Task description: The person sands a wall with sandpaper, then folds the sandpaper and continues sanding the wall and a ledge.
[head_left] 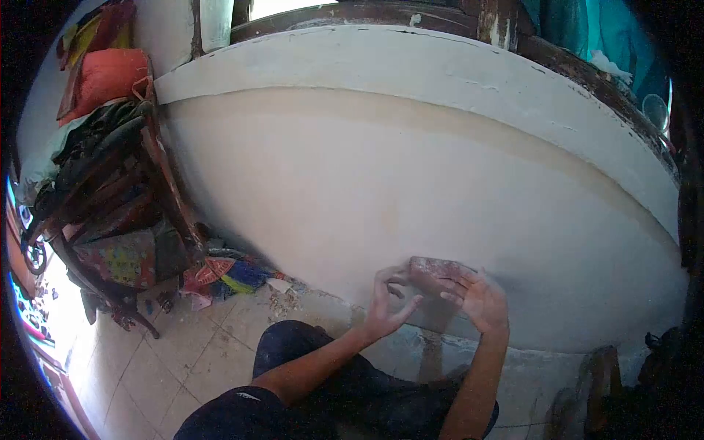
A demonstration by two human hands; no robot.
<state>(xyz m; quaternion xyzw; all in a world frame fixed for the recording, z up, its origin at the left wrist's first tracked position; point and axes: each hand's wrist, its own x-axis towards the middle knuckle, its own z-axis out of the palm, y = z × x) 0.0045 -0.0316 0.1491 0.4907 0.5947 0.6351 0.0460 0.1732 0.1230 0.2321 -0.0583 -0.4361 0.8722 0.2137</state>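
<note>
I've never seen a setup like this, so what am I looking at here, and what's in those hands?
There's no machine: a person wears one camera on their head, looking forward and down at their bare hands. The right hand holds a dusty, reddish-brown block in front of a pale wall. The left hand is at its other end; whether it grips is unclear. On the tiled floor, bright crumpled cloths lie near a loaded chair.

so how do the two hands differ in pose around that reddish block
The left hand is at the left end of the block, fingers curled; the right hand has straighter fingers reaching over its right part. The left forearm slants in low from the left, while the right forearm rises steeply. Both hands are bare.
</note>
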